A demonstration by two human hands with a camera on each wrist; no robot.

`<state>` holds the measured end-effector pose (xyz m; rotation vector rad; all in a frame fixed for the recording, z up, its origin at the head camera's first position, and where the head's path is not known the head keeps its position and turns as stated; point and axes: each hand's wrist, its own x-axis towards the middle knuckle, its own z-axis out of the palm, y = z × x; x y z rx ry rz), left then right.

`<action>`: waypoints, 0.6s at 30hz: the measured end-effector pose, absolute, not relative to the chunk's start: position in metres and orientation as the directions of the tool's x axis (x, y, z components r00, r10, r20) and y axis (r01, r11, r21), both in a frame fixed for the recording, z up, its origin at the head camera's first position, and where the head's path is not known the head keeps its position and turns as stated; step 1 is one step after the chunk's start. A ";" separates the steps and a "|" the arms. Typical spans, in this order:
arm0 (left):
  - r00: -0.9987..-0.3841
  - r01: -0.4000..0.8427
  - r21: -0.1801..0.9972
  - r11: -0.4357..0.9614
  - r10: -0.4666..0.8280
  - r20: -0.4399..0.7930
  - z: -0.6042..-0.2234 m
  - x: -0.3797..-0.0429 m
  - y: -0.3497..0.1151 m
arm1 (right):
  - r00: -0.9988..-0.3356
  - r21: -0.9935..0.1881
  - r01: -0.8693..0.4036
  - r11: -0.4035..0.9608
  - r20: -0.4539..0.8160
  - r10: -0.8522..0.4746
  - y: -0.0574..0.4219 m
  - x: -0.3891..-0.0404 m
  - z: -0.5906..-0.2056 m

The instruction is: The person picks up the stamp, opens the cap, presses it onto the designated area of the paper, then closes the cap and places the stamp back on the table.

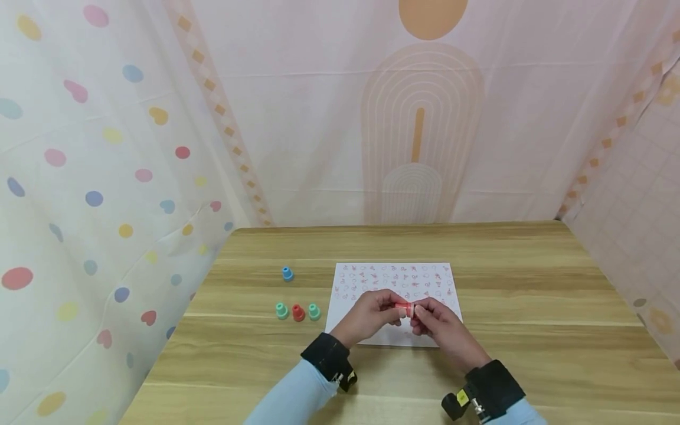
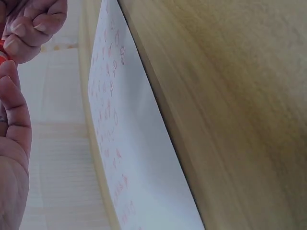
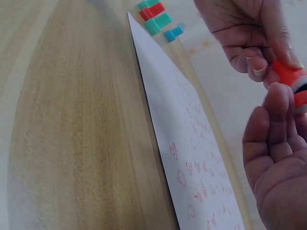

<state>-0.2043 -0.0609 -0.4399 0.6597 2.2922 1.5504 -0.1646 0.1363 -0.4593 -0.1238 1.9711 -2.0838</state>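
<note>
Above the sheet of paper (image 1: 393,337), both hands meet at a small red stamp (image 1: 402,306). My left hand (image 1: 370,314) pinches the stamp's handle end between thumb and fingers. From the other side my right hand (image 1: 444,330) grips its wider end. In the right wrist view the red stamp (image 3: 286,73) shows a whitish ring and a dark band, with a red cap-like piece (image 3: 301,99) beside them at the right fingertips. Fingers hide much of it in the left wrist view. Rows of small red printed figures cover the upper part of the paper.
Left of the paper, a red stamp (image 1: 298,313) stands between two green stamps, one on the left (image 1: 281,311) and one on the right (image 1: 314,312). A blue stamp (image 1: 287,274) stands farther back. Patterned curtains (image 1: 319,147) hang behind the wooden table (image 1: 531,307).
</note>
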 end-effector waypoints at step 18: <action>-0.891 0.330 0.720 0.610 0.453 0.024 -0.407 -0.247 -0.099 | -0.987 -0.987 0.156 0.048 -0.158 -0.035 0.128 -0.164 -0.459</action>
